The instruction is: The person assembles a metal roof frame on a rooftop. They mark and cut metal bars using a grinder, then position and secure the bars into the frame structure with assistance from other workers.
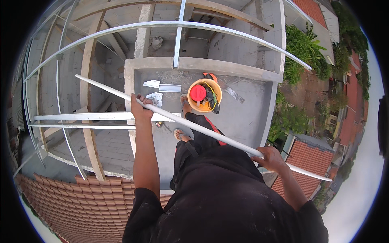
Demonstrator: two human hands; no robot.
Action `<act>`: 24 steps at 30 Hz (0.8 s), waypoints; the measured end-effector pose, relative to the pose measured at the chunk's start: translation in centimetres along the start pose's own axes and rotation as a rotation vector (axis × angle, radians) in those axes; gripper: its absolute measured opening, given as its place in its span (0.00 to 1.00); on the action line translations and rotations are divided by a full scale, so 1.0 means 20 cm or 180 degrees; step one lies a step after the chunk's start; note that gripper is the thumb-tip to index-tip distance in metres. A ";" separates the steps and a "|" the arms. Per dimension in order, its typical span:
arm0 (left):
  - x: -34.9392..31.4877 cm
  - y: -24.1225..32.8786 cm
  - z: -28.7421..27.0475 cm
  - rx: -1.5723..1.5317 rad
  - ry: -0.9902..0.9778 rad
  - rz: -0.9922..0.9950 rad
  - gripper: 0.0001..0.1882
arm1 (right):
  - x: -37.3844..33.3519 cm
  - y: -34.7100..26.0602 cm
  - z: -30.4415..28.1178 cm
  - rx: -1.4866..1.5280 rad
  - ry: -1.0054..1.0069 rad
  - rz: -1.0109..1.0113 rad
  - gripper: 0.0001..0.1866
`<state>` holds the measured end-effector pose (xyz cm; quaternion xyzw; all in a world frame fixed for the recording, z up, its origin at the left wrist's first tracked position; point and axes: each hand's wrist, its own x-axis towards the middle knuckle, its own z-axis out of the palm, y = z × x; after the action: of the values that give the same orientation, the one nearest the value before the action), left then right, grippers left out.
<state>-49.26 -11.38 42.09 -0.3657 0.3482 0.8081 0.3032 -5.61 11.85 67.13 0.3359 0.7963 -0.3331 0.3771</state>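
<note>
A long, thin white bar [194, 126] slants across in front of my body, its far end up to the left and its other end low on the right. My left hand [142, 107] is closed around it toward the left end. Nearer the right end, my right hand [270, 159] grips it from the outer side. Beyond the bar, a yellow bucket [220, 90] stands on the grey slab, with a red round item [198, 92] and dark cords inside. A handsaw [234, 93] with an orange handle lies beside the bucket.
Cut metal profile pieces [170, 88] and a small tool [160, 124] lie near my feet. A low concrete parapet [227, 69] edges the slab. Left are metal rails [97, 116] and wooden beams [86, 73] over open rooms below. Roof tiles [77, 202] lie at lower left.
</note>
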 end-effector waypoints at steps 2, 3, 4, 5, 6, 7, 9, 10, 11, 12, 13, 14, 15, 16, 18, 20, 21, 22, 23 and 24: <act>-0.16 -0.14 0.02 0.0045 -0.0070 0.0165 0.21 | -0.12 -0.02 0.11 0.0203 0.0382 0.0184 0.22; -0.29 -0.26 0.03 0.0041 -0.0267 0.0189 0.21 | -0.14 -0.04 0.17 0.0297 0.0551 0.0241 0.21; -0.52 -0.44 0.09 0.0047 -0.0356 -0.0014 0.22 | -0.14 -0.11 0.23 0.0276 0.1058 -0.0103 0.22; -0.75 -0.62 0.13 0.0014 -0.0530 -0.0361 0.21 | -0.11 -0.21 0.27 0.0209 0.1086 0.0037 0.21; -0.93 -0.78 0.09 0.0044 -0.0658 -0.0616 0.21 | -0.09 -0.32 0.28 0.0137 0.1109 0.0140 0.21; -1.12 -0.88 0.07 0.0333 -0.0855 -0.0784 0.21 | -0.11 -0.37 0.29 0.0046 0.1129 0.0267 0.20; -1.22 -0.94 -0.09 0.1318 -0.1350 -0.0863 0.29 | -0.21 -0.27 0.30 0.0013 0.1183 0.0371 0.21; -1.28 -0.90 -0.10 0.2135 -0.1265 -0.0494 0.34 | -0.33 -0.18 0.31 0.0041 0.1258 0.0398 0.21; -1.33 -0.86 -0.13 0.2960 -0.1163 -0.0111 0.41 | -0.45 -0.08 0.34 0.0086 0.1334 0.0426 0.21; -1.26 -0.87 -0.22 0.3122 -0.1448 0.1005 0.55 | -0.57 0.02 0.34 0.0031 0.1493 0.0526 0.21; -1.26 -0.85 -0.21 0.3620 -0.1643 0.1741 0.58 | -0.68 0.09 0.31 -0.0073 0.1628 0.0655 0.21; -1.27 -0.83 -0.16 0.4098 -0.1825 0.2514 0.60 | -0.78 0.12 0.27 -0.0052 0.1627 0.0807 0.21; -1.29 -0.83 -0.09 0.4564 -0.1984 0.3324 0.62 | -0.87 0.16 0.24 -0.0019 0.1633 0.0947 0.21; -1.31 -0.87 0.00 0.4647 -0.2303 0.3664 0.61 | -0.93 0.19 0.21 0.0009 0.1623 0.1058 0.20; -1.36 -1.04 0.21 0.4790 -0.2928 0.4290 0.58 | -1.03 0.26 0.15 0.0032 0.1561 0.1291 0.19; -1.38 -1.27 0.38 0.4911 -0.3610 0.4267 0.51 | -1.13 0.38 0.15 -0.0216 0.1797 0.1259 0.19; -1.32 -1.44 0.41 0.4913 -0.3846 0.4361 0.40 | -1.18 0.44 0.14 -0.0332 0.1915 0.1210 0.18; -1.26 -1.62 0.41 0.4929 -0.4082 0.4442 0.30 | -1.23 0.48 0.11 -0.0436 0.1985 0.1202 0.17; -1.26 -1.79 0.43 0.4869 -0.4225 0.4281 0.21 | -1.30 0.51 0.07 -0.0530 0.2066 0.1270 0.17; -1.28 -1.94 0.48 0.4785 -0.4382 0.4147 0.18 | -1.36 0.55 0.03 -0.0507 0.2029 0.1440 0.17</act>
<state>-9.95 12.42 53.99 0.6526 0.6157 0.4306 0.0980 16.60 9.77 86.15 0.5590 0.8027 -0.0579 0.1997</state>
